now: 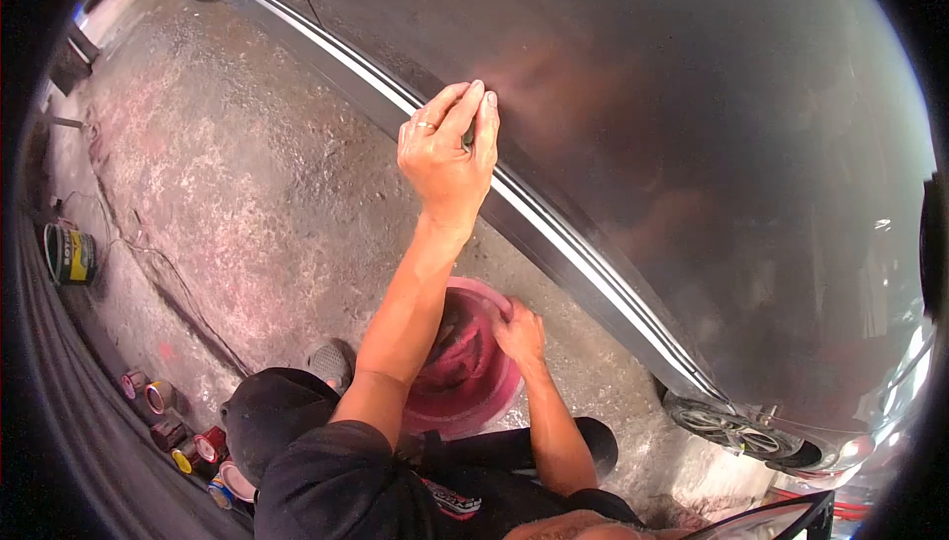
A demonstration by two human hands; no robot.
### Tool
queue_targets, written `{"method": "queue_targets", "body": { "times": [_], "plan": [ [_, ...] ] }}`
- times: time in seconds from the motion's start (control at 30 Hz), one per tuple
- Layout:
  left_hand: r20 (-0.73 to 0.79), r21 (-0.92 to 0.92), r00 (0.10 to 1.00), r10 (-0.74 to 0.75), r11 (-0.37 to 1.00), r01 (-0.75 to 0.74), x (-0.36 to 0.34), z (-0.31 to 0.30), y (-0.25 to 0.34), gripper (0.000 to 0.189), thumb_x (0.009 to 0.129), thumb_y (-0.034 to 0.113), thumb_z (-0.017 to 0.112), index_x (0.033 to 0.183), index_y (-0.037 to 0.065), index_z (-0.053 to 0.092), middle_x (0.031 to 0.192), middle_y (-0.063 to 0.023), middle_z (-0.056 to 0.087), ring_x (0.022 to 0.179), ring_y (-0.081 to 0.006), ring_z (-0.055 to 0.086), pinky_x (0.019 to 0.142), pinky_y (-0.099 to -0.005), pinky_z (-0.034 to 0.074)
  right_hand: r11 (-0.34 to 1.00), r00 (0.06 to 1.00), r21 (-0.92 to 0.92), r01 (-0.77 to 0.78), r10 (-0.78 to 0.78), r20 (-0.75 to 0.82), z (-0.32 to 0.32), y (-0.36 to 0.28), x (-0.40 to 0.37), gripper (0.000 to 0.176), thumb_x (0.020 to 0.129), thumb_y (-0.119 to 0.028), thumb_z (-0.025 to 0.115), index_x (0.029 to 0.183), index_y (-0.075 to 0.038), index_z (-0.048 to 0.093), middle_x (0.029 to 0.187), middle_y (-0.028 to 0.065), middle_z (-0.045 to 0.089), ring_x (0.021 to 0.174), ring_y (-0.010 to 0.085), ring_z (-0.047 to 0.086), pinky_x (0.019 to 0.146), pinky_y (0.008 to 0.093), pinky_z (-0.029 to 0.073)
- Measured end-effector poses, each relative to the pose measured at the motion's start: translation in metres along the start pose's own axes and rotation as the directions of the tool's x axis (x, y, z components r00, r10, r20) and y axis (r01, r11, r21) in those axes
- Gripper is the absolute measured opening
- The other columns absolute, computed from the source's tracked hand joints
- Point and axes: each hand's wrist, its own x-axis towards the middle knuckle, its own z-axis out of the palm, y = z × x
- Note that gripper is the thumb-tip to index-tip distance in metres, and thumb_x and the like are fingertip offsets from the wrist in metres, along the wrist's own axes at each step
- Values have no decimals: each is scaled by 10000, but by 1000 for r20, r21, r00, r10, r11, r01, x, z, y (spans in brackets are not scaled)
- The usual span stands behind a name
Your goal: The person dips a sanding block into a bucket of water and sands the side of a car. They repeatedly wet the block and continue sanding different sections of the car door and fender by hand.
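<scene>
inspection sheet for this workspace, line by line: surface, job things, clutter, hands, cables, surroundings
Surface: grey car panel with a pale strip along its lower side; stained floor.
Job's things: pink bucket beside the car; contents unclear.
Clutter: labelled bucket and tape-like rolls at the left.
Hands: left hand at the panel, fingers bunched, contact unclear; right hand grips the pink bucket's rim.
Cables: thin dark line on floor; cable or crack, cannot tell.
Surroundings: dark draped sheet at left; car wheel lower right.
</scene>
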Motion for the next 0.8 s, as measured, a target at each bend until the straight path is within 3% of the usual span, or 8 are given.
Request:
{"method": "queue_targets", "body": {
  "times": [0.37, 0.53, 0.8],
  "plan": [
    [-1, 33, 1000, 31, 999, -31, 2, 0, 2, 178, 774, 150, 772, 943, 98, 751, 915, -30, 705, 805, -186, 666, 741, -318, 473, 1000, 1000, 4, -26, 26, 0, 1, 0, 1, 443, 860, -476, 611, 1040, -74, 658, 933, 251, 664, 931, 455, 621, 785, 492, 497],
    [3, -64, 1000, -13, 998, 14, 2, 1, 0, 181, 768, 102, 776, 944, 68, 748, 900, -63, 696, 787, -190, 663, 702, -305, 506, 1000, 1000, -6, -27, 27, 8, 0, 0, 1, 439, 863, -468, 609, 1068, -83, 662, 931, 248, 668, 933, 444, 630, 791, 485, 501],
    [7, -71, 1000, -13, 997, 13, 3, 1, 1, 177, 770, 89, 776, 942, 54, 748, 889, -69, 693, 777, -180, 664, 690, -295, 516, 998, 997, -1, -66, 66, 38, -4, -6, 1, 440, 862, -470, 612, 1056, -79, 667, 923, 244, 672, 931, 439, 634, 786, 481, 501]
  ]
}}
